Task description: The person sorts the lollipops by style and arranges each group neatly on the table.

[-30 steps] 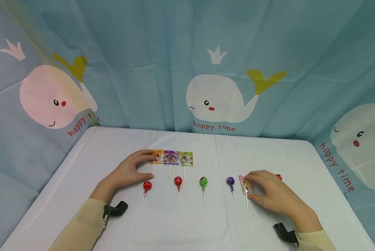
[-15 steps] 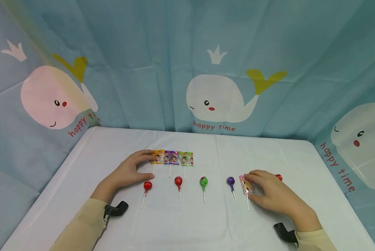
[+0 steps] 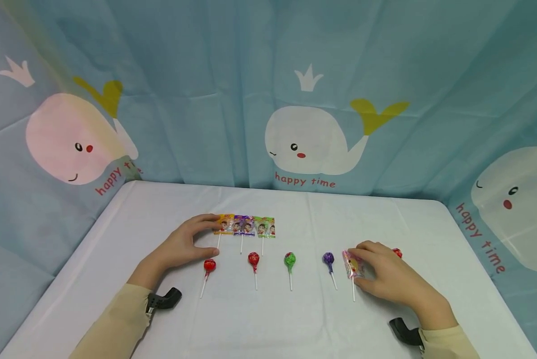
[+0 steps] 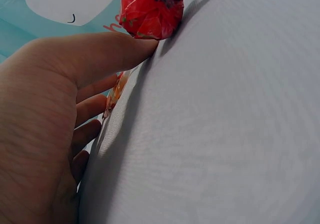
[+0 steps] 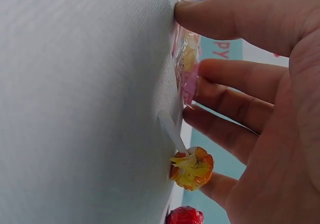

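Note:
My left hand [image 3: 180, 244] rests at the left end of a row of flat-wrapped lollipops. Its fingertips touch the orange lollipop [image 3: 226, 225]; its thumb lies on the cloth near a round red lollipop [image 3: 209, 265], which looms large in the left wrist view. Purple [image 3: 244, 226] and green [image 3: 265, 227] flat lollipops continue the row. On the right, my right hand [image 3: 387, 271] has its fingers on the wrapper of a pink flat lollipop [image 3: 351, 264], thumb lower down near the stick. A round orange-yellow lollipop [image 5: 192, 169] lies under that hand, hidden in the head view.
Between the hands lie another round red lollipop [image 3: 253, 259], a round green one [image 3: 289, 260] and a round purple one [image 3: 328, 259]. One more red lollipop [image 3: 397, 252] peeks out behind the right hand. A blue whale-print curtain [image 3: 232, 124] borders the white tabletop [image 3: 259, 324].
Both hands and all the lollipops keep their places; only the head view shifts very slightly.

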